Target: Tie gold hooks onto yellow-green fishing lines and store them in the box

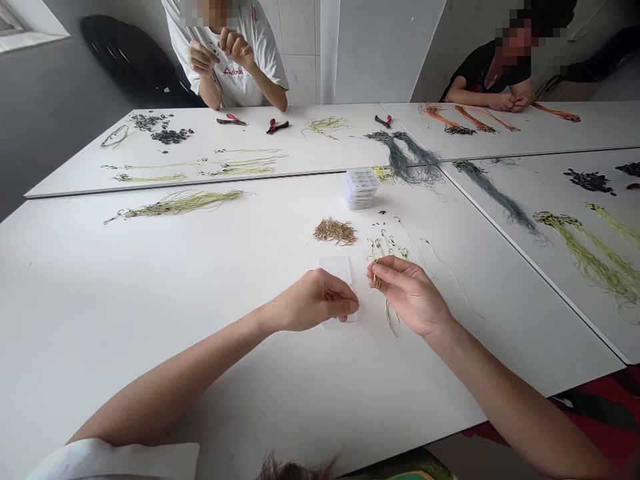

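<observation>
My left hand (315,300) rests, fingers curled together, over a clear plastic lid (336,269) on the white table (165,347). Nothing shows between its fingers. My right hand (410,293) pinches a small bunch of gold fishing hooks (375,275) tied to pale yellow-green line (389,316), and the line hangs below the fingers. More tied hooks (385,248) lie just beyond that hand, with their lines trailing to the right. A loose pile of bare gold hooks (335,232) sits farther out, between my hands and the stacked boxes.
A stack of clear compartment boxes (361,189) stands beyond the hooks. Bundles of green, grey and orange line, black bits and red-handled pliers (278,127) cover the adjoining tables. Two co-workers (225,57) (493,80) sit at the far side, one handling something small.
</observation>
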{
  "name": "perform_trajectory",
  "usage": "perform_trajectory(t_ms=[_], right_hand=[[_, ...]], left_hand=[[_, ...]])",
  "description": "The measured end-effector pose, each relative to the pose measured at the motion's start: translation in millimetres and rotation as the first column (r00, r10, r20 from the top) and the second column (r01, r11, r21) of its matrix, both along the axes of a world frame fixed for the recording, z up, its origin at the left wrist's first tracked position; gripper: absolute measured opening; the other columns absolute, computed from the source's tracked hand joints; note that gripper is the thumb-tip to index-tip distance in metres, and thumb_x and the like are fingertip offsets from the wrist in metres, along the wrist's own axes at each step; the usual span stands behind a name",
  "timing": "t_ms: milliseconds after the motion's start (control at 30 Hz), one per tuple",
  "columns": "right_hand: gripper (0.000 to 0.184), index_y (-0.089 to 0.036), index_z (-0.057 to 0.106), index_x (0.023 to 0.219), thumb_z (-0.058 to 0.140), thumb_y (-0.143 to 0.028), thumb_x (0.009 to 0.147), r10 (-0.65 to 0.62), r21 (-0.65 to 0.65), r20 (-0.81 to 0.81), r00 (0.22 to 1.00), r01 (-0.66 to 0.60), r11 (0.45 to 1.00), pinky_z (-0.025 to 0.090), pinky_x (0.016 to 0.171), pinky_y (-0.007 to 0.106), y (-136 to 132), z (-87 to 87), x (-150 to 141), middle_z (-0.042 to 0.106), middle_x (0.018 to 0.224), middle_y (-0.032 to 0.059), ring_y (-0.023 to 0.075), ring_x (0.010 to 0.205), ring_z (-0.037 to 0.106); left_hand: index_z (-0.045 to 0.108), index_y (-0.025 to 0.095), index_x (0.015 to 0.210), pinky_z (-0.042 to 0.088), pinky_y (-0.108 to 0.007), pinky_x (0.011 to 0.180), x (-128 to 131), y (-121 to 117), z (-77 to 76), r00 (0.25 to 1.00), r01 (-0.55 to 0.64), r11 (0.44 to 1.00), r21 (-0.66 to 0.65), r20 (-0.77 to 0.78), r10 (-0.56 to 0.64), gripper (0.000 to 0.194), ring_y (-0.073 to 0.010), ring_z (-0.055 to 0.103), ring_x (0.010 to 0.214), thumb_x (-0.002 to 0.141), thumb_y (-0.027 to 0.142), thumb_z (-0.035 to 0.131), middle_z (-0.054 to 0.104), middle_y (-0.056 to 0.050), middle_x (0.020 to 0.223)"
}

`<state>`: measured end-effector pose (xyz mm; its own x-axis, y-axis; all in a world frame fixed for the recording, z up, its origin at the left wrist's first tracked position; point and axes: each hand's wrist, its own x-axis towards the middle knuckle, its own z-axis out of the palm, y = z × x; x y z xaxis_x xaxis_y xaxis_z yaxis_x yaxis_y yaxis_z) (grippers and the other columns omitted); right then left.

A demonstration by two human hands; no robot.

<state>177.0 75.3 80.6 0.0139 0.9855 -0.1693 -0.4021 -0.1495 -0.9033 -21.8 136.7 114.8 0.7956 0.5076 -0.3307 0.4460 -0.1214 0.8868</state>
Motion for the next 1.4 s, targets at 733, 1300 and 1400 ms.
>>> perform_trajectory(t_ms=[733, 1300, 1400], right_hand=[[0.004, -0.024, 0.074, 0.076, 0.074, -0.027, 0.077, -0.053, 0.049, 0.045, 0.998, 0.051, 0.997, 0.044, 0.078, 0.033, -2.6, -2.4, 1.2, 0.064, 0.083, 0.0022, 0.0154, 0.078, 0.053], [0.005, -0.025, 0.073, 0.077, 0.074, -0.03, 0.077, -0.013, 0.015, -0.025, 1.0, 0.013, 1.0, 0.045, 0.081, 0.035, -1.7, -3.5, 2.3, 0.062, 0.084, 0.0017, 0.0151, 0.074, 0.052], [0.004, -0.026, 0.073, 0.077, 0.074, -0.03, 0.077, -0.002, 0.019, -0.02, 1.0, 0.002, 1.0, 0.044, 0.083, 0.036, -2.1, -2.4, 1.3, 0.062, 0.084, 0.0014, 0.0152, 0.074, 0.052]], left_hand=[[0.075, 0.017, 0.086, 0.046, -0.025, 0.063, -22.1, 25.7, 21.5, 0.998, 0.051, 0.983, 0.176, -0.039, -0.045, 0.026, -0.0162, 0.061, 0.069, 0.084, 0.037, 0.059, 0.07, -0.005, 0.075], [0.075, 0.019, 0.091, 0.048, -0.026, 0.07, -15.2, 18.9, 8.9, 0.989, 0.142, 0.981, 0.135, 0.009, -0.145, 0.021, -0.0169, 0.063, 0.075, 0.085, 0.032, 0.059, 0.072, -0.005, 0.085], [0.073, 0.022, 0.105, 0.047, -0.027, 0.077, -9.4, 13.9, 5.1, 0.994, 0.046, 0.987, 0.157, 0.094, -0.061, 0.026, -0.0183, 0.063, 0.088, 0.086, 0.033, 0.059, 0.072, -0.005, 0.103]])
